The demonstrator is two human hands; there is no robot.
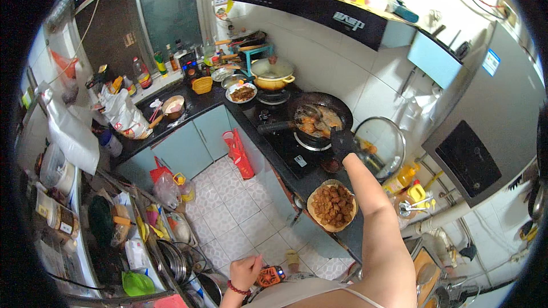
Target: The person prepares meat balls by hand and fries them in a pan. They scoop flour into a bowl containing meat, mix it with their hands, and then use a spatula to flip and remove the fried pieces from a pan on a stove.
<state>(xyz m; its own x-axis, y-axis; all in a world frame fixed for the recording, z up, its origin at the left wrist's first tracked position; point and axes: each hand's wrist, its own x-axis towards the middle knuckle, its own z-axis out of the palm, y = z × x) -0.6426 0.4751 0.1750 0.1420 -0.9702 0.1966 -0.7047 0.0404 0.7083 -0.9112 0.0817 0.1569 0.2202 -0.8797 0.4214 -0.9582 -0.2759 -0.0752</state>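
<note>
My left hand (pixel 246 270), with a red bead bracelet at its wrist, is held low in front of my body, fingers curled and nothing visible in it. My right arm reaches to the wok's near right rim; the right hand (pixel 342 142) looks covered by something black, and its grip is hidden. In the black wok (pixel 347 113) on the gas stove, browned pieces of food (pixel 312 127) lie in bubbling oil, with a dark ladle (pixel 311 112) among them. A paper-lined dish (pixel 311 214) of fried brown pieces sits on the counter, nearer to me.
Behind the wok stand a lidded yellow pot (pixel 274 82) and a plate of food (pixel 241 93). A glass lid (pixel 402 141) leans against the wall on the right, near oil bottles (pixel 402 178). A small saucepan (pixel 173 108) rests on the left counter. Crowded shelves (pixel 139 239) line the left.
</note>
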